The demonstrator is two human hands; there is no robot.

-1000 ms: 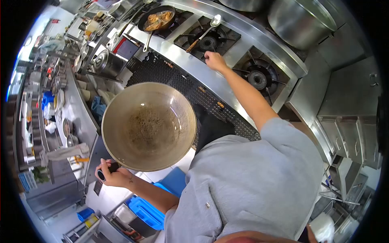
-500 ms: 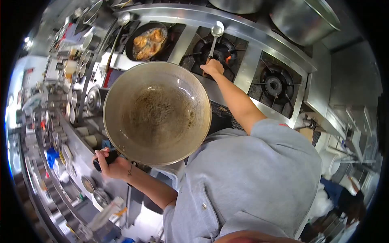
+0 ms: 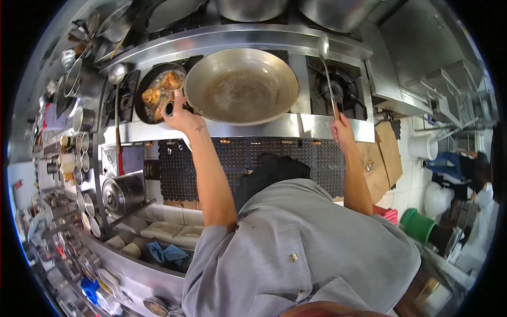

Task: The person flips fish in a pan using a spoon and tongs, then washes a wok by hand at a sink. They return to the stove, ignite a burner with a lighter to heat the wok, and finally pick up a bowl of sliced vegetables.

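Note:
My left hand [image 3: 182, 117] is wrapped round the dark handle of a large wok [image 3: 240, 87]. The wok sits over the middle burner, with browned marks in its bottom and little else visible inside. My right hand [image 3: 343, 131] grips the wooden end of a long-handled ladle [image 3: 327, 68], whose bowl points away from me, over the right of the stove. Just left of the wok, a black frying pan [image 3: 143, 114] holds browned pieces of food [image 3: 170, 81] in bubbling oil. My left fingers overlap this pan's edge in the view.
A bare gas burner [image 3: 338, 91] lies beneath the ladle. Large metal pots [image 3: 253, 10] stand behind the stove. Another ladle [image 3: 117, 100] rests left of the frying pan. A lidded pot [image 3: 122, 194] stands at lower left; a black perforated mat [image 3: 211, 158] covers the floor.
The wok has gone from close to my body onto the stove, carried by my left hand. The ladle in my right hand has moved right, from the middle burner to the right one.

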